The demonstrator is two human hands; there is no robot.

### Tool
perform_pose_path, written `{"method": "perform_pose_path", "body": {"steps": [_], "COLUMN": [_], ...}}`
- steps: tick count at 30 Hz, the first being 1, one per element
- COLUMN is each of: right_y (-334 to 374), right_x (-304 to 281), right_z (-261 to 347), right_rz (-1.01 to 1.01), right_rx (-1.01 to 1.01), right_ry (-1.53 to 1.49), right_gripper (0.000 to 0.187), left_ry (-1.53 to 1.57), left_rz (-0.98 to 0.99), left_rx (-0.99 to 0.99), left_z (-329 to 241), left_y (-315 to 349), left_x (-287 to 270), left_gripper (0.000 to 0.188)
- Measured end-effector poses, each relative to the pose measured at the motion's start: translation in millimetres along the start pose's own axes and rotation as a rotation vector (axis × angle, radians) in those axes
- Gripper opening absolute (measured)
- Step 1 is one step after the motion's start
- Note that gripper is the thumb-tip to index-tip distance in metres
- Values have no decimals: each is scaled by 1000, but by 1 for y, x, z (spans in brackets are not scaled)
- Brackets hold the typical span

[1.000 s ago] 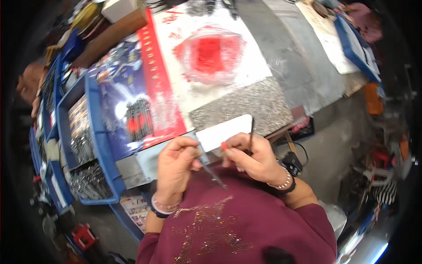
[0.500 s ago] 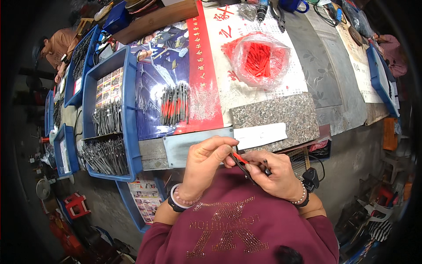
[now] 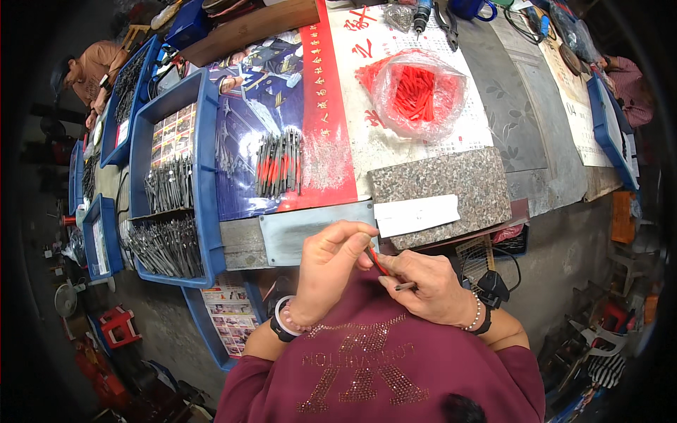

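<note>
**Slender red-and-black piece [image 3: 379,264]: position, grip, handling**

Clock dial centred on the piece, which is up off the bench, between the hands, just in front of the maroon shirt [image 3: 363,352].

Left hand [image 3: 331,264], at 9: thumb and forefinger closed together at the piece's upper end. Right hand [image 3: 427,282], between 3 and 4: fingers curled, thumb and forefinger pinching the lower part. A dark rod end [image 3: 405,286] juts from this hand; cannot tell if it is a second item.

Surroundings: grey plate [image 3: 310,233] at 10; row of black-and-red pieces [image 3: 280,166] between 10 and 11, well apart from the hands; blue bin [image 3: 209,176] toward 10, holding dark slender pieces [image 3: 169,247]. Clear bag [image 3: 455,116] of red strips [image 3: 415,93] near 12. White paper strip [image 3: 416,215] on a speckled stone slab [image 3: 444,180], both at 1.

Handling (judged): light, fingertip load. Dark part probably stiff; red part perhaps softer, material unconfirmed. Narrow, so liable to roll or slip. Best hold: a pinch near each end, red middle uncovered, light squeeze. Fragility: cannot tell.
</note>
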State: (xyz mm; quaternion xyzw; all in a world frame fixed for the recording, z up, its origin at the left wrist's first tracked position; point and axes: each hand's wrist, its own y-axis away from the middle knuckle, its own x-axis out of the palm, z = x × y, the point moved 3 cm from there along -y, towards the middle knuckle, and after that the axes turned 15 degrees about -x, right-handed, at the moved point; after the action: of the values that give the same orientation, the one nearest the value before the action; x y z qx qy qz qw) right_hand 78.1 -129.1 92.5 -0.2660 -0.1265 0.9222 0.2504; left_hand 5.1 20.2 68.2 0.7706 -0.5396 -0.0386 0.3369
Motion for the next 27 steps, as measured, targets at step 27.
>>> {"method": "perform_pose_path", "body": {"steps": [27], "right_y": [-3], "right_x": [-74], "right_z": [16], "right_rz": [-366], "right_rx": [151], "right_ry": [85], "right_gripper": [37], "left_ry": [-884], "left_rz": [-427], "left_rx": [777], "left_z": [28], "left_y": [-45], "left_x": [12], "left_gripper": [16]}}
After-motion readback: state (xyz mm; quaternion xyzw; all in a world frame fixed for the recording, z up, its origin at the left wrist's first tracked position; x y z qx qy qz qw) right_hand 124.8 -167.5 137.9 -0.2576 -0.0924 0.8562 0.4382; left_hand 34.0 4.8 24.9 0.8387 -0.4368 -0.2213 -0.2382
